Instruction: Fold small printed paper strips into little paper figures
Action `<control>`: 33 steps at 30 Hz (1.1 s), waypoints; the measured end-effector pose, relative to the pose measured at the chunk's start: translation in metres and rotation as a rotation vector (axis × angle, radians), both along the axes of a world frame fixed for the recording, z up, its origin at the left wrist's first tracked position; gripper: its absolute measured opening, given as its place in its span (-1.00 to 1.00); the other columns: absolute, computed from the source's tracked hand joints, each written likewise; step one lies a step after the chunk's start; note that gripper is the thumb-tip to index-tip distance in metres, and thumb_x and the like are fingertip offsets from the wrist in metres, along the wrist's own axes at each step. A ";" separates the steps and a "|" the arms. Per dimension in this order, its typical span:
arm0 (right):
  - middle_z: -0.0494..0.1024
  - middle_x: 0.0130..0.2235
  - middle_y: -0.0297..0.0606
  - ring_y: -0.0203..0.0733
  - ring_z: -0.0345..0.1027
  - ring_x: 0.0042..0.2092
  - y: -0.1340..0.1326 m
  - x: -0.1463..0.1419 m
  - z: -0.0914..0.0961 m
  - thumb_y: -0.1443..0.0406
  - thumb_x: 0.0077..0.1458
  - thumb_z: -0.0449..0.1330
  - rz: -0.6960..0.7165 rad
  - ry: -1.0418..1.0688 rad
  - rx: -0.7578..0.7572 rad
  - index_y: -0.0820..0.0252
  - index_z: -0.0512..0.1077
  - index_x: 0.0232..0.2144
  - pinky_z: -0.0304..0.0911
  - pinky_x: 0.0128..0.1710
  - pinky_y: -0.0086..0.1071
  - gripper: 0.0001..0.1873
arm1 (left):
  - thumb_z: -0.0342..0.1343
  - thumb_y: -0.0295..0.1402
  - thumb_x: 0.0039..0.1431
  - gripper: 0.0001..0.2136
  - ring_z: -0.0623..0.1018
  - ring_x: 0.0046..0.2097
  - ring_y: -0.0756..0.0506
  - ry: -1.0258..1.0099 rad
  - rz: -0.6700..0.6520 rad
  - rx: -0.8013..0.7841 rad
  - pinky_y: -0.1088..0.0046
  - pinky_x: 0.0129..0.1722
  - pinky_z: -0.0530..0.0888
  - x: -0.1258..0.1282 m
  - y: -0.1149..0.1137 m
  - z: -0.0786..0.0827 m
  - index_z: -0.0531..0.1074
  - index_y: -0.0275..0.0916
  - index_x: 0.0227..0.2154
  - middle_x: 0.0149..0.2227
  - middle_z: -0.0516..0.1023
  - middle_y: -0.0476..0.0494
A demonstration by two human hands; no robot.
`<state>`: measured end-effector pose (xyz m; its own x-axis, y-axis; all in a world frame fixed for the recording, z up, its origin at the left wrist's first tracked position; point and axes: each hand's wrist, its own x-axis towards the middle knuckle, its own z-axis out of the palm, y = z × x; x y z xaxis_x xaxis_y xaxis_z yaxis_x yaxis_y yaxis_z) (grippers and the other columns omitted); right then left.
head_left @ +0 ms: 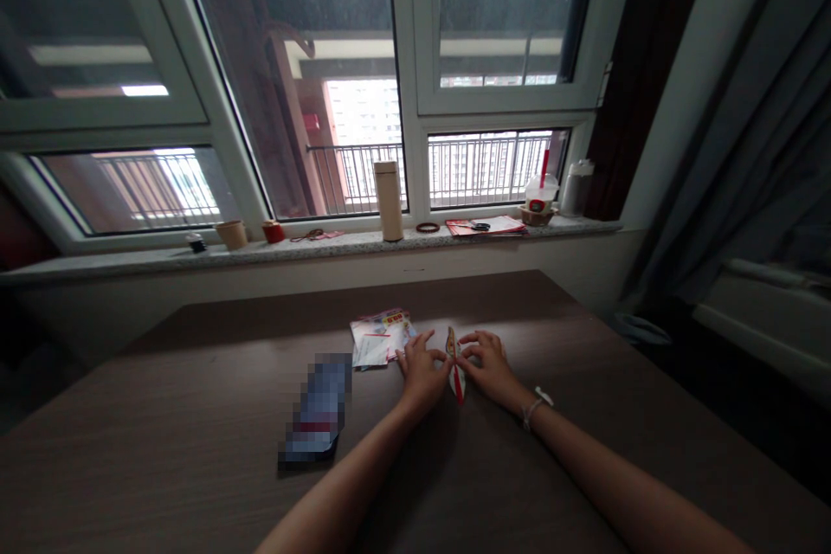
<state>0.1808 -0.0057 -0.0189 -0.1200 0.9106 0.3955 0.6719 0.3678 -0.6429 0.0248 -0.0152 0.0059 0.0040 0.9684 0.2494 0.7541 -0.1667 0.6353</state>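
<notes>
Between my two hands is a small folded piece of printed paper (458,385), white with red and some yellow, narrow and pointed at both ends. My left hand (423,372) pinches its left side near the middle with thumb and fingertips. From the other side my right hand (488,363) pinches it too, and a pale bracelet circles that wrist. Just beyond my left hand lies a small stack of printed paper sheets (373,348). A dark blue, blurred-out flat object (318,411), perhaps a phone, rests left of my left forearm.
The brown table (195,415) ends before a stone windowsill (338,247). On the sill stand a beige flask (389,201), a paper cup (232,234), a red spool-like item (273,231), scissors (480,227) on papers, a drink cup (540,193) with a red straw and a grey bottle (576,189).
</notes>
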 end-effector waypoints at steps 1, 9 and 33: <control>0.47 -0.01 -0.29 -0.02 0.06 0.16 -0.001 -0.001 0.001 0.19 0.10 0.20 0.002 -0.016 -0.007 0.07 0.51 -0.49 -0.11 0.20 -0.05 -0.82 | 0.18 -0.37 0.07 -0.91 0.17 0.26 -0.29 0.007 -0.008 0.005 -0.14 0.26 -0.09 0.001 0.000 -0.001 0.56 -0.18 -0.49 0.21 0.33 -0.12; 0.44 -0.01 -0.27 -0.04 0.08 0.15 0.000 -0.004 -0.001 0.31 0.08 0.15 -0.058 -0.038 -0.032 0.08 0.48 -0.46 -0.14 0.21 -0.03 -0.88 | 0.19 -0.38 0.06 -0.93 0.15 0.27 -0.27 -0.005 -0.026 0.047 -0.09 0.27 -0.08 0.002 0.000 -0.006 0.57 -0.16 -0.47 0.21 0.33 -0.10; 0.47 -0.14 -0.21 -0.01 0.15 0.05 0.005 0.001 -0.004 0.17 0.08 0.18 -0.074 0.140 -0.008 0.06 0.54 -0.44 0.06 0.12 -0.12 -0.83 | 0.23 -0.30 0.04 -0.93 0.22 0.23 -0.26 -0.058 0.059 0.034 -0.05 0.27 -0.04 -0.006 0.009 -0.008 0.59 -0.10 -0.47 0.16 0.36 -0.08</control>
<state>0.1821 -0.0006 -0.0233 0.0038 0.9182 0.3960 0.6006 0.3146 -0.7351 0.0183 -0.0067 -0.0018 -0.0683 0.9574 0.2805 0.7256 -0.1453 0.6726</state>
